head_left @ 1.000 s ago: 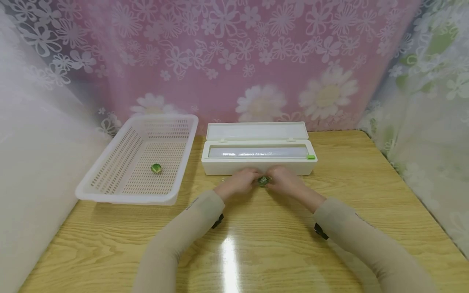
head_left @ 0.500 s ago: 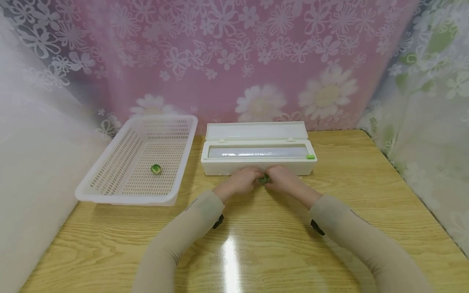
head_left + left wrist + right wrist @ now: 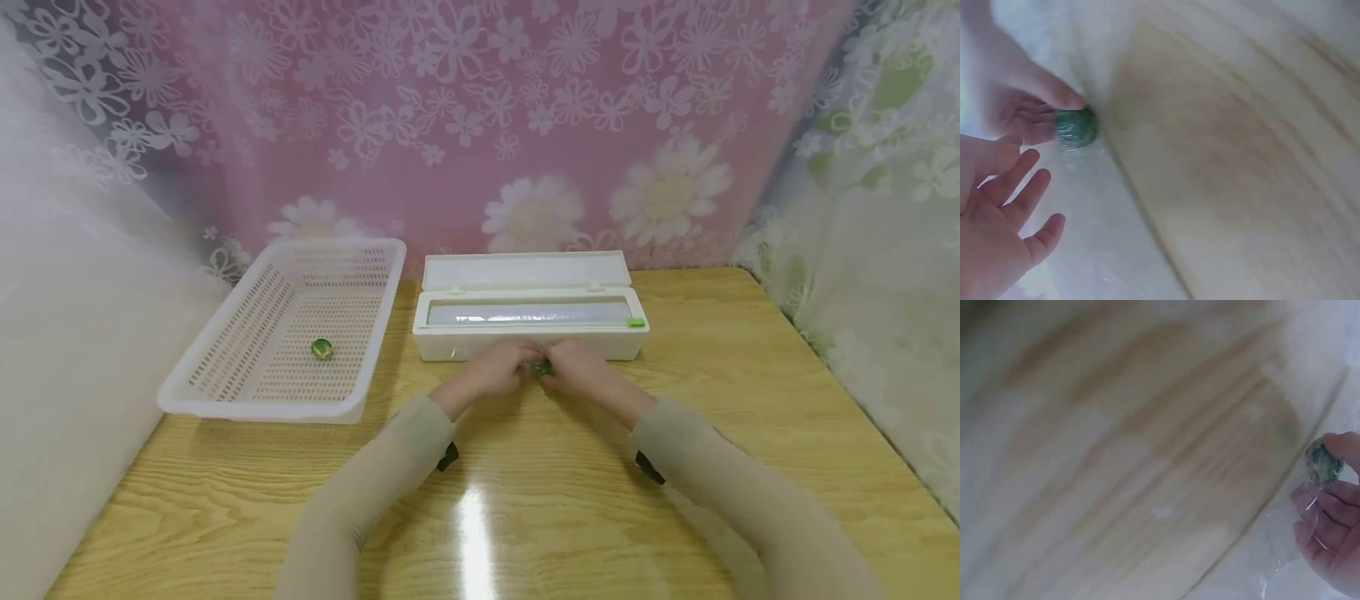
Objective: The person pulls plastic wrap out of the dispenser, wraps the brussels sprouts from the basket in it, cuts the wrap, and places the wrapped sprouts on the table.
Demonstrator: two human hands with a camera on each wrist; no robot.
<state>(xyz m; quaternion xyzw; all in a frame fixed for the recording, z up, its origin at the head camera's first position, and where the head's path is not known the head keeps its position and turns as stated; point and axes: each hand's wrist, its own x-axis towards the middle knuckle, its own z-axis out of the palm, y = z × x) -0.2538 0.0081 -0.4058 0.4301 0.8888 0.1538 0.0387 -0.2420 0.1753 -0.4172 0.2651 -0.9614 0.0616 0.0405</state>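
In front of the white box, my right hand (image 3: 581, 367) holds a green Brussels sprout (image 3: 541, 367) between thumb and fingers. Clear plastic wrap (image 3: 1313, 506) covers the sprout and trails below it over the right fingers. Close by on the left is my left hand (image 3: 495, 368); its thumb and forefinger meet in a pinch at the wrap, while its other fingers are loosely spread in the left wrist view. The film is hard to see between the hands. Another Brussels sprout (image 3: 322, 348) lies in the white basket (image 3: 258, 408).
Behind the hands stands the white plastic wrap dispenser (image 3: 442, 343), its lid (image 3: 525, 271) raised, a film roll inside and a green slider (image 3: 636, 322) at its right end. All stand on a wood-grain table (image 3: 562, 517). Floral curtains (image 3: 450, 167) hang behind.
Both hands stay at the dispenser's front with small finger movements around the sprout. The right forearm has shifted slightly left. Basket and dispenser stay in place.
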